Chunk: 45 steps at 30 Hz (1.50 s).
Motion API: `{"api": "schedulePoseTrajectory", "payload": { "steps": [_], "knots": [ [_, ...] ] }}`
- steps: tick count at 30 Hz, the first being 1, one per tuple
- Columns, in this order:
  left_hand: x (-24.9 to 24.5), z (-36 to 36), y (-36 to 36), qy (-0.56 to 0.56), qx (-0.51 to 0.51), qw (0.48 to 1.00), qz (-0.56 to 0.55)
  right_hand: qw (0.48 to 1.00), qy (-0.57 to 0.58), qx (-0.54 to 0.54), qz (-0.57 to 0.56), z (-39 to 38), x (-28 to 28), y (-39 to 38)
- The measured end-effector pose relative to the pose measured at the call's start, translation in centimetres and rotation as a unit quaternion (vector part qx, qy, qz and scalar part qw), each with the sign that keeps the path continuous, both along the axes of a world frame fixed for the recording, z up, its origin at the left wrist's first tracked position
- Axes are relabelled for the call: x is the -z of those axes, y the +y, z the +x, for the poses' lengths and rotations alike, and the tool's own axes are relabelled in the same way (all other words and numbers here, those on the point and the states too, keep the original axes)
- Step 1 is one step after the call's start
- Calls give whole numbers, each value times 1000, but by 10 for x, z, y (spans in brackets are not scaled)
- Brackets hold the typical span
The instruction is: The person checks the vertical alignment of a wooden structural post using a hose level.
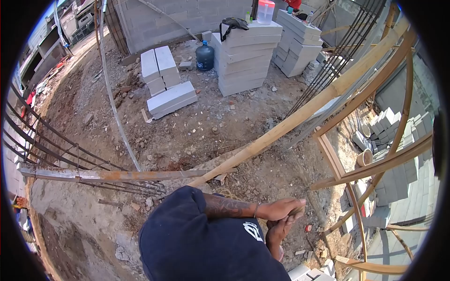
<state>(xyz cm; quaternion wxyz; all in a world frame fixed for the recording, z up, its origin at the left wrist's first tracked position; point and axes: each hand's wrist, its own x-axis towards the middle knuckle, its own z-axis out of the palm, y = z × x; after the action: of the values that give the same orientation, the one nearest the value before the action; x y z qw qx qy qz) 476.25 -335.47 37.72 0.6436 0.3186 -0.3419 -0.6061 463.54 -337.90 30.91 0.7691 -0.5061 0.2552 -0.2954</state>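
My left hand (283, 209) stretches out from a dark sleeve, with a bracelet at the wrist. Its fingers are closed against the fingertips of my right hand (280, 230), which is just below it. Between the two hands there may be something small, but I cannot make it out. Under and beyond them is bare, rubble-strewn dirt, where a small red-orange round thing (308, 228) lies close to my right hand.
A long bamboo pole (286, 122) slants across in front, meeting a rusty metal bar (117, 175). Steel rods (51, 136) stick out at left. White blocks (248, 61) stand stacked beside a blue water jug (205, 57). Timber framing (332, 157) and grey blocks (398, 180) fill the right.
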Motion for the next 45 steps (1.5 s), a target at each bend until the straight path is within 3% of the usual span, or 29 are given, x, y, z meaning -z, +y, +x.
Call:
{"api": "schedulePoseTrajectory", "payload": {
  "steps": [5, 7, 10, 13, 22, 25, 28, 31, 32, 34, 38, 41, 43, 45],
  "knots": [
    [4, 2, 4, -2, -35, 999, -21, 998, 15, -9, -54, 8, 5, -4],
    [5, 0, 6, -27, -93, 994, -51, 998, 24, -12, -64, 14, 8, -2],
    [-2, 2, 11, -39, -112, 992, -50, 989, 19, 64, -135, 23, 12, -1],
    [6, 1, 9, -39, -111, 992, -40, 988, 19, 1, -155, 16, 25, -8],
    [9, -1, 3, -54, -58, 996, -51, 990, 19, 83, -115, 11, 31, 0],
    [11, -2, 1, -63, -63, 994, -59, 993, 10, 64, -103, 13, 22, 3],
    [12, 1, 3, -74, -64, 995, -25, 979, 29, 101, -173, 21, 12, 6],
    [0, 18, 9, -100, -49, 993, -45, 976, 53, 41, -208, 20, 23, -2],
    [-3, 23, 11, -97, -51, 993, -43, 974, 91, -58, -197, 19, 25, -5],
    [-9, 34, 14, -79, -97, 988, -94, 956, 126, -196, -181, 24, 32, -8],
    [-11, 46, 32, -62, -46, 995, -59, 936, 106, -195, -274, 46, 57, -2],
    [0, 34, 41, -80, -63, 994, -28, 817, 214, -187, -502, 39, 100, -12],
    [12, 23, 45, -147, -95, 985, -3, 787, 246, -186, -534, 31, 123, -19],
    [20, 19, 48, -159, -96, 983, 2, 796, 267, -180, -512, 17, 147, -28]
  ]
}}
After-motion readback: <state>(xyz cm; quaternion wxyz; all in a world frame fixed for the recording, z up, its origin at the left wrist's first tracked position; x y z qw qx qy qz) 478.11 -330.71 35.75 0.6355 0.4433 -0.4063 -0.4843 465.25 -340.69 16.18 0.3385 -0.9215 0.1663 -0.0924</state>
